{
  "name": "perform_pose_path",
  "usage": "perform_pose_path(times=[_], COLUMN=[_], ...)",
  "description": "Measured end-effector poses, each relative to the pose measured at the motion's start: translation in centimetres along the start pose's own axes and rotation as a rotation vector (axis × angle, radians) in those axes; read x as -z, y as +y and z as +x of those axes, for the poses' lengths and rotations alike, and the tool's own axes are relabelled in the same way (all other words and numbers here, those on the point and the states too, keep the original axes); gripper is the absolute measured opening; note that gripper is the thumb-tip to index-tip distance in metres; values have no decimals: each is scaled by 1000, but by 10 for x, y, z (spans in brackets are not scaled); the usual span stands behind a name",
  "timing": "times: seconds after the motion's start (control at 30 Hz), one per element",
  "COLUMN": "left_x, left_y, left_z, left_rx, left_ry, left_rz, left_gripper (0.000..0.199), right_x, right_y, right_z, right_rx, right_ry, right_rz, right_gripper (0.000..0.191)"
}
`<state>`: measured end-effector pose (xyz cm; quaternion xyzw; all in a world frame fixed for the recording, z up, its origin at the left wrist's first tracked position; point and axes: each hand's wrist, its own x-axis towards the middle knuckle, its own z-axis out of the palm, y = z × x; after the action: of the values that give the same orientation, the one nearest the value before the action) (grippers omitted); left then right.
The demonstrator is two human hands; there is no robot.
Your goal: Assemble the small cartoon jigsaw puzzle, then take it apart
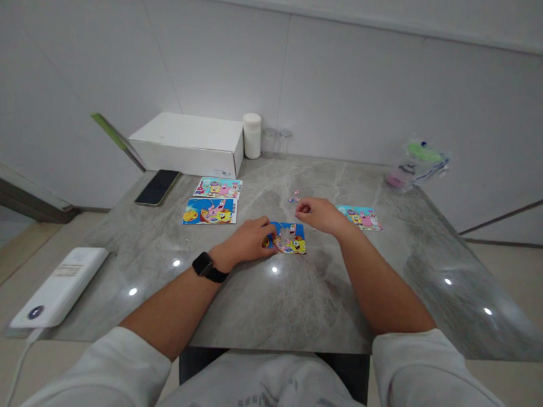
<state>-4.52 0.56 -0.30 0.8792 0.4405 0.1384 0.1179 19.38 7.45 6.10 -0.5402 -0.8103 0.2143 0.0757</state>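
A small jigsaw puzzle (pixel 299 245) with a blue and yellow cartoon picture lies flat on the table, with a grey gap in its middle. My left hand (pixel 251 239), a black watch on its wrist, grips the puzzle's left side with curled fingers and thumb. Just above the puzzle's upper right corner, my right hand (pixel 319 215) is closed in a pinch; anything between its fingertips is too small to make out. Several loose puzzle pieces (pixel 294 196) lie close to those fingertips. Beyond the right wrist is another cartoon puzzle (pixel 364 219), partly covered by the hand.
Two cartoon picture cards (pixel 217 188) (pixel 210 212) lie on the left, near a dark phone (pixel 157 187). Along the wall stand a white box (pixel 188 138), a white bottle (pixel 252 135) and two clear glasses (pixel 276 144). A plastic bag (pixel 416 165) sits back right, a white power bank (pixel 62 286) front left.
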Motion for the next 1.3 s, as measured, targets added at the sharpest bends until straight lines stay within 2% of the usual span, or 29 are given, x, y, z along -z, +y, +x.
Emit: perform_pose_path(times=[0.1, 0.27, 0.37, 0.53, 0.77, 0.93, 1.07, 1.3], left_x=[0, 2, 3, 3, 0, -9, -12, -9], left_y=[-1, -1, -2, -4, -6, -7, -4, 1], left_z=[1, 1, 2, 3, 3, 6, 7, 7], left_rx=[-38, -69, -76, -89, -112, -54, -13, -25], left_ry=[0, -12, -15, -31, -48, -14, -5, 9], left_rz=[-21, -75, -89, -95, -91, -127, -103, -88], left_gripper=[34, 26, 26, 25, 25, 21, 19, 17], right_x=[-5, -40, -52, -50, -52, -48, -41, -38], right_y=[8, 35, 55, 73, 79, 87, 89, 86], right_z=[-11, -32, -39, -37, -35, -34, -34, -41], right_rx=[47, 68, 64, -34, -62, -136, -175, -88], right_ry=[79, 126, 214, 364, 418, 498, 493, 267], right_rz=[5, -45, -21, 53, 137, 199, 159, -63], right_gripper=[15, 16, 18, 23, 23, 24, 25, 23])
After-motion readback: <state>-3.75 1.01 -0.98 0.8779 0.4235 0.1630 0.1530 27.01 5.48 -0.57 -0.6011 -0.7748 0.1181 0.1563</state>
